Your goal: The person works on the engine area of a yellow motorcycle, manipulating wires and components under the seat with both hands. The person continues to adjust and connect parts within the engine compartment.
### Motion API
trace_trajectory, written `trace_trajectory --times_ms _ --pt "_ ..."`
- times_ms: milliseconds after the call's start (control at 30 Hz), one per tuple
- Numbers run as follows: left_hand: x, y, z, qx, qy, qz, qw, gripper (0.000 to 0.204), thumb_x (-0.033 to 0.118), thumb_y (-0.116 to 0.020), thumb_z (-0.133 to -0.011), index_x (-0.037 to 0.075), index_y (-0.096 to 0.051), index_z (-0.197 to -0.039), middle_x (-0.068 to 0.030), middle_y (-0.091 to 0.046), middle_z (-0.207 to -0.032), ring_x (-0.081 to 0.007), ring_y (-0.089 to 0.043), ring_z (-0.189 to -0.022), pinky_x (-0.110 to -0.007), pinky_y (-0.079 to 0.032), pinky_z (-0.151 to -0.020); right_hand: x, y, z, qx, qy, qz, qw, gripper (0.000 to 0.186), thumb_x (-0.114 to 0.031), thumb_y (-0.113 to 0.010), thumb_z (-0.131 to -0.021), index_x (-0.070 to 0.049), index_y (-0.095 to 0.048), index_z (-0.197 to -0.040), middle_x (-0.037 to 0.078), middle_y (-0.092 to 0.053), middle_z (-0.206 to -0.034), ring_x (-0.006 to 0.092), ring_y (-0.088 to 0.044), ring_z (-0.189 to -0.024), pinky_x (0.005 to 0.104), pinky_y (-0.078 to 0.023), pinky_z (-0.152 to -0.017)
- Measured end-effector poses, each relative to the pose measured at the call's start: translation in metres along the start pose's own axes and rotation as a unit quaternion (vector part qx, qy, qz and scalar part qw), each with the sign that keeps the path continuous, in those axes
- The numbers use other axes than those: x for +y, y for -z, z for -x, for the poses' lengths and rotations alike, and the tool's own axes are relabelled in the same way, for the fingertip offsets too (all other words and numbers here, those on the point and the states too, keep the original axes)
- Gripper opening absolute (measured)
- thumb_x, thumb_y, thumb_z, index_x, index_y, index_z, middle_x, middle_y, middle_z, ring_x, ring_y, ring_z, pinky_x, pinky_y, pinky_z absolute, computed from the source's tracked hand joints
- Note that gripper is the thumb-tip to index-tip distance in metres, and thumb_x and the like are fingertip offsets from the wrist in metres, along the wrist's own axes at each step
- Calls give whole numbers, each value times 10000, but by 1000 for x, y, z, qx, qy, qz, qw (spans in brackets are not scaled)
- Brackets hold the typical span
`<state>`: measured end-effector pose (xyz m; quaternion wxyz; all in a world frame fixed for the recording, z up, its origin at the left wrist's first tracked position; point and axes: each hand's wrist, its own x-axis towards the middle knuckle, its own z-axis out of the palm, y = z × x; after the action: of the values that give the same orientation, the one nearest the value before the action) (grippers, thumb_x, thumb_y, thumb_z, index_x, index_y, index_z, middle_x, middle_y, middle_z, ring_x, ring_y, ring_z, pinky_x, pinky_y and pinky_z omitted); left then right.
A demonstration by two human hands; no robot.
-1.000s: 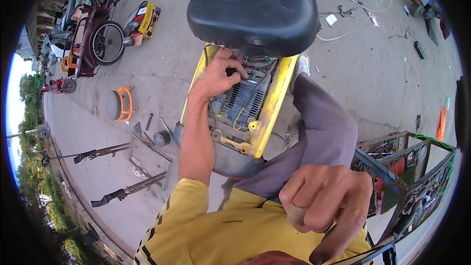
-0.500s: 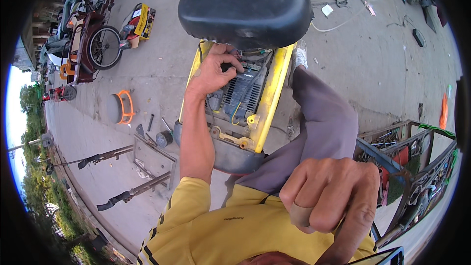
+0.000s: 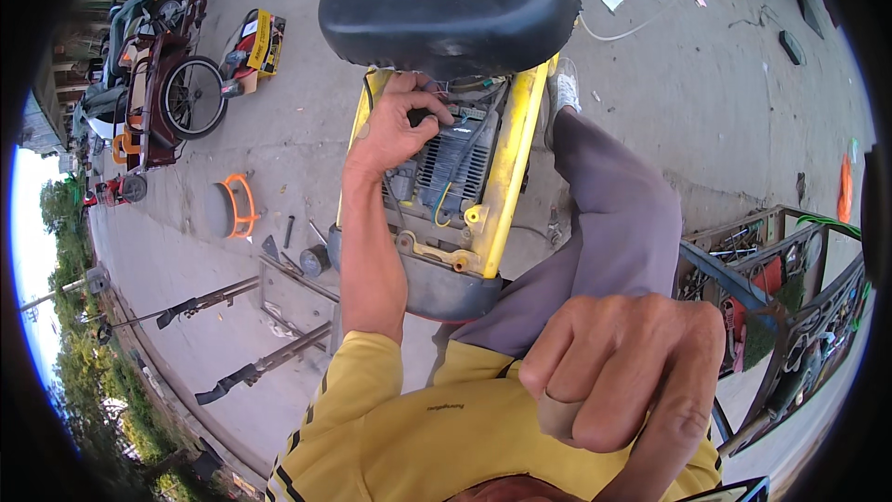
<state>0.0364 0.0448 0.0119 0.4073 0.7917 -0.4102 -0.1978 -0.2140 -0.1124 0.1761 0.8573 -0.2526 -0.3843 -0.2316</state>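
My left hand [image 3: 395, 130] reaches into the yellow frame [image 3: 517, 167] just below a black saddle seat [image 3: 451, 5]. Its thumb and fingers are bent together round something dark, too covered to name. Right beside them lies a finned controller box [image 3: 455, 172] with black, blue and yellow wires [image 3: 444, 209] across it. Close to the camera, in front of my yellow shirt, my right hand [image 3: 627, 372] is raised with its fingers curled in. A pale band [image 3: 559, 416] circles one finger. Anything inside that hand is hidden. A dark rear bumper [image 3: 413, 293] closes the near end of the frame.
On the left stand an orange-rimmed stool [image 3: 240, 206], a metal rack [image 3: 288, 316] lying on the ground, a dark red three-wheeler [image 3: 149, 98] and a yellow box [image 3: 267, 42]. To the right is a tool rack [image 3: 771, 288]. A pale hose [image 3: 641, 28] curls behind.
The whole view has shifted slightly, so the seat and frame sit a little higher and further left. Both hands keep nearly the same pose.
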Motion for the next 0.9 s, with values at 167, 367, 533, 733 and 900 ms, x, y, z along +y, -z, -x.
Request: trace_trajectory --times_ms 167,367,533,733,900 --pt "0 -1 -1 -3 19 17 1000 165 17 -715 -781 51 -831 -893 -136 -631 -1217 -295 -582 -1229 -399 -467 -1103 9 0 6 -5 56 32 998 212 -112 -651 -1083 32 -788 -1010 41 -542 -628 158 -438 -454 356 -255 -464" --pt "0 1 -1 -5 -4 -6 1000 158 19 -715 -777 49 -828 -883 -137 -630 -1216 -297 -573 -1233 -400 -456 -1116 -6 -5 0 40 -21 -4 999 200 -117 -665 -1078 24 -788 -1007 35 -550 -628 153 -447 -450 349 -265 -459" --pt "-3 2 5 3 -1 -4 1000 154 29 -725 -775 57 -827 -886 -137 -638 -1198 -303 -576 -1226 -407 -464 -1110 -8 6 -3 -28 -75 49 996 182 -91 -656 -1048 -9 -762 -925 8 -550 -619 151 -538 -489 306 -355 -506" --pt "4 -1 0 -2 1 -62 998 173 64 -796 -779 68 -833 -948 -152 -656 -1267 -335 -571 -1286 -437 -482 -1108 -6 81 22 215 -194 283 914 162 -55 -650 -1008 51 -769 -1032 65 -651 -906 138 -574 -745 311 -462 -667" --pt "13 0 1 -7 3 -67 998 195 90 -860 -776 64 -837 -968 -153 -656 -1289 -343 -567 -1300 -442 -470 -1130 34 142 45 161 -249 650 700 97 -44 -754 -953 -18 -779 -1043 77 -661 -1003 203 -654 -900 344 -522 -755"
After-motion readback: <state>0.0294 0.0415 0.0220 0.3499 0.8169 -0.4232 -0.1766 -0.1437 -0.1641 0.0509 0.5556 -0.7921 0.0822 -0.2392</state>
